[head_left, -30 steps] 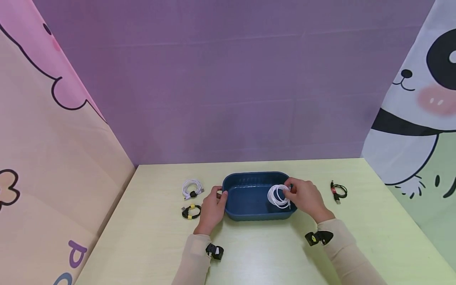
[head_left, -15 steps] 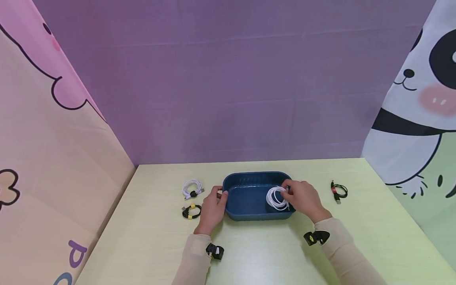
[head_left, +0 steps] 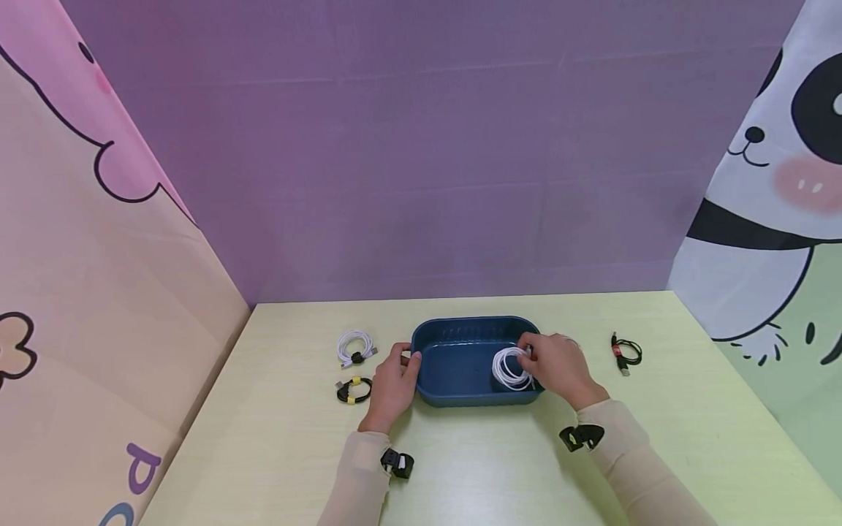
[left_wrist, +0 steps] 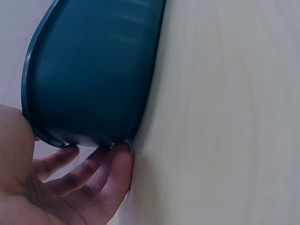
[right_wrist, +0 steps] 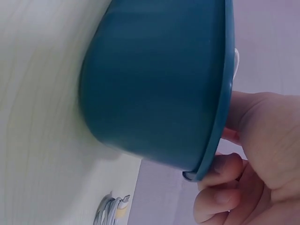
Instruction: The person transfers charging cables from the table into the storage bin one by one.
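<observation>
A dark blue plastic bin (head_left: 454,369) sits mid-table. My left hand (head_left: 392,387) holds its left end, thumb at the rim; in the left wrist view the fingertips (left_wrist: 123,147) press the outer wall. Over the bin's right end, my right hand (head_left: 562,365) pinches a coiled white cable (head_left: 503,370) between thumb and fingers. In the right wrist view, the bin's wall hides most of that coil. Curled fingers (right_wrist: 222,168) of the right hand lie right at the bin's rim.
Left of the bin lie a white coiled cable (head_left: 356,348) and a black one with yellow ties (head_left: 354,390). To the right lies a black cable with a red tie (head_left: 626,353). The right wrist view shows another pale coiled cable (right_wrist: 110,211) on the table.
My right hand has shifted slightly left with the white coil, which hangs a little lower and farther left over the bin. The left hand has stayed in place.
</observation>
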A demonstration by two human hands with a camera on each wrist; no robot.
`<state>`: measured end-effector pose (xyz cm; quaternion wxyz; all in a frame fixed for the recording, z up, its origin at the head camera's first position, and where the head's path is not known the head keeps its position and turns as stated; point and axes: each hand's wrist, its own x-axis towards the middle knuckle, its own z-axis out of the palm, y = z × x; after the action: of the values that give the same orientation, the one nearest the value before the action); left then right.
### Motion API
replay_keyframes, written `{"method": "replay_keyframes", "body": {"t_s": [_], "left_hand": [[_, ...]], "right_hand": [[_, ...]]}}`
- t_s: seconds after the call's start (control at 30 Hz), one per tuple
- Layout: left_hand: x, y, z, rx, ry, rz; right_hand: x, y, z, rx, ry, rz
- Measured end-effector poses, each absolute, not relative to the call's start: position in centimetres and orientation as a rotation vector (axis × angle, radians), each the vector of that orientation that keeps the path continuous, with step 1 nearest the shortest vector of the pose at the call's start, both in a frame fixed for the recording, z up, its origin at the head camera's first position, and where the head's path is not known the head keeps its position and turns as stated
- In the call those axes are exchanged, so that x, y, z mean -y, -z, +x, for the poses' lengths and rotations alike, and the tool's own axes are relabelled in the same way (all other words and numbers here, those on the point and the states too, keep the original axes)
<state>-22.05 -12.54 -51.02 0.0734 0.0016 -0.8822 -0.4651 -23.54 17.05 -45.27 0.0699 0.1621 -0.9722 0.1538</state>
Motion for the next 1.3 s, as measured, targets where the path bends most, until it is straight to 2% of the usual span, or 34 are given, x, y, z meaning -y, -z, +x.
{"method": "replay_keyframes", "body": {"t_s": [1.3], "left_hand": [[12.5,51.0,-22.0,2.66,1.385,0.009]], "right_hand": [[-15.9,46.3,-23.6,2.928,-0.207,0.409]]}}
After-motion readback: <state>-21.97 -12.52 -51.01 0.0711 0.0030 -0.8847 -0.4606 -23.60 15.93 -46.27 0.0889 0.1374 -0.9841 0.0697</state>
